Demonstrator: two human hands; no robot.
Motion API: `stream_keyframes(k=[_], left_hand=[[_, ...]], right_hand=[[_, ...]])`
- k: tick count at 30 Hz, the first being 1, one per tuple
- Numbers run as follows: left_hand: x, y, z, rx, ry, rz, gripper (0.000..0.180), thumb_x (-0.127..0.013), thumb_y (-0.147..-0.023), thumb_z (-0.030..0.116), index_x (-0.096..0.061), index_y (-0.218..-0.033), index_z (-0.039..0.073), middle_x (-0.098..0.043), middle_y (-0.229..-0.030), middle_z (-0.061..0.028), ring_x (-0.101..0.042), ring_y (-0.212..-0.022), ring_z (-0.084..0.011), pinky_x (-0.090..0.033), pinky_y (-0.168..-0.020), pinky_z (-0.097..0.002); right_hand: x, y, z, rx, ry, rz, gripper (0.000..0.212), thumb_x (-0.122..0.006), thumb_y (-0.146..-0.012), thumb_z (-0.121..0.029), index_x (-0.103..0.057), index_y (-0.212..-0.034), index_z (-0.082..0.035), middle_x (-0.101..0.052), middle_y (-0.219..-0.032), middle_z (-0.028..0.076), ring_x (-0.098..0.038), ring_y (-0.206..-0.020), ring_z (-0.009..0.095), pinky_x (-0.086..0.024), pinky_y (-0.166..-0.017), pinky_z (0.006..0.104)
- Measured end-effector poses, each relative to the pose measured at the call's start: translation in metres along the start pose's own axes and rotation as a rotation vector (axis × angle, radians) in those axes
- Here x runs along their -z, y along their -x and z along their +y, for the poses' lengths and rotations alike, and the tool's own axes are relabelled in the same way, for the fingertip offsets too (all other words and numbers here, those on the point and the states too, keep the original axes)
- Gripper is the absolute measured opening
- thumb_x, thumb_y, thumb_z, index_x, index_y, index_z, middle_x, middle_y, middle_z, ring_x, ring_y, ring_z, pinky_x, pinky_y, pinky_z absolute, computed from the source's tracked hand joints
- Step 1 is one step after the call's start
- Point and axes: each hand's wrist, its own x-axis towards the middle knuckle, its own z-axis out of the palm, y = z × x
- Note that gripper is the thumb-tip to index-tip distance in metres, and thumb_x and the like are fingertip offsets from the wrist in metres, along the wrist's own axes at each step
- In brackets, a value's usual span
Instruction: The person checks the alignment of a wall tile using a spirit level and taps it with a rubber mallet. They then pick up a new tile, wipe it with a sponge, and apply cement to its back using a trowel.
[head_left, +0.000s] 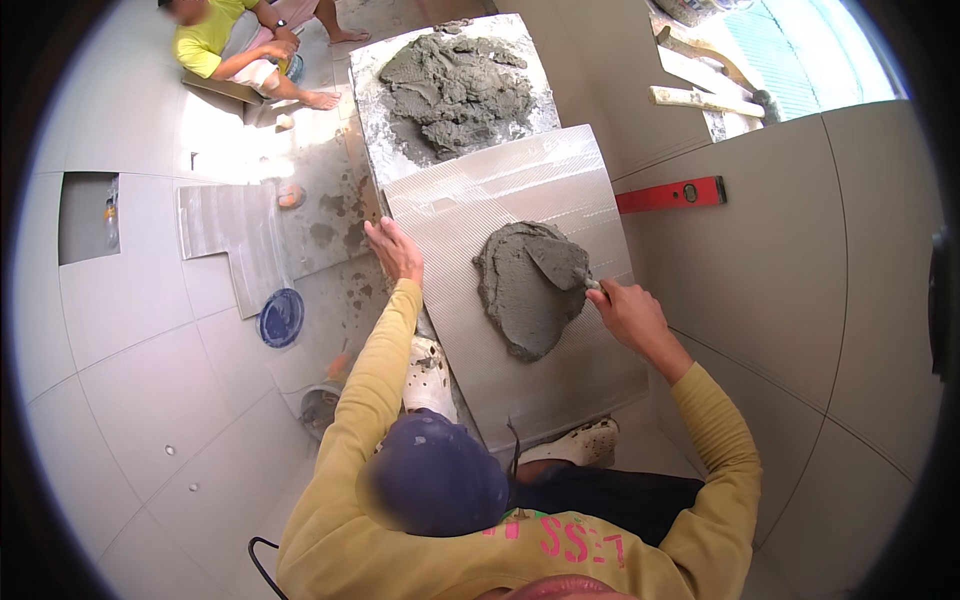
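Note:
In the head view, a large tile [450, 330] lies back side up in front of me, its surface finely ribbed. Grey mortar [515, 310] is heaped on its middle and right. A trowel [553, 262] rests with its blade on the mortar, and my right hand [632, 318] is closed around its handle. My left hand [396, 250] lies against the tile's left edge with the fingers stretched out and holds nothing.
Beyond the tile, a bigger mortar pile [455, 90] sits on a whitish board [370, 110]. A red spirit level [670, 195] stands by the right wall. To the left are a cut tile piece [215, 215], a blue lid-like disc [281, 318] and a bucket [320, 405]. A person [235, 45] sits at the far left.

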Motion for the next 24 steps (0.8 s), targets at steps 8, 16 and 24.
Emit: stream_keyframes(k=[8, 16, 24], left_hand=[[0.006, 0.006, 0.014, 0.049, 0.003, -0.029, 0.077, -0.026, -0.107, 0.057, -0.022, -0.158, -0.001, -0.04, -0.154, -0.0248, -0.042, -0.141, -0.0416, -0.035, -0.115, -0.0475], [0.005, 0.002, 0.007, 0.067, -0.018, -0.064, 0.078, -0.026, -0.107, 0.058, -0.022, -0.159, 0.0, -0.04, -0.154, -0.0241, -0.043, -0.139, -0.0413, -0.036, -0.114, -0.0479], [0.006, 0.002, 0.01, 0.091, -0.004, -0.091, 0.075, -0.027, -0.108, 0.056, -0.023, -0.159, 0.001, -0.039, -0.155, -0.0235, -0.042, -0.141, -0.0401, -0.034, -0.116, -0.0456]], right_hand=[[0.009, 0.077, 0.006, 0.177, -0.069, 0.174, 0.028, -0.064, -0.098, -0.038, -0.061, -0.104, -0.011, -0.069, -0.079, 0.014, -0.068, -0.072, 0.038, -0.053, -0.061, 0.0508], [0.025, -0.004, -0.017, 0.005, -0.681, 0.17, 0.03, -0.065, -0.099, -0.03, -0.069, -0.104, 0.0, -0.061, -0.064, 0.013, -0.057, -0.055, 0.021, -0.045, -0.055, 0.038], [0.093, -0.222, -0.039, 0.101, -0.448, 0.515, 0.036, -0.057, -0.101, -0.029, -0.065, -0.126, -0.004, -0.072, -0.097, 0.027, -0.068, -0.096, 0.047, -0.055, -0.084, 0.0517]])
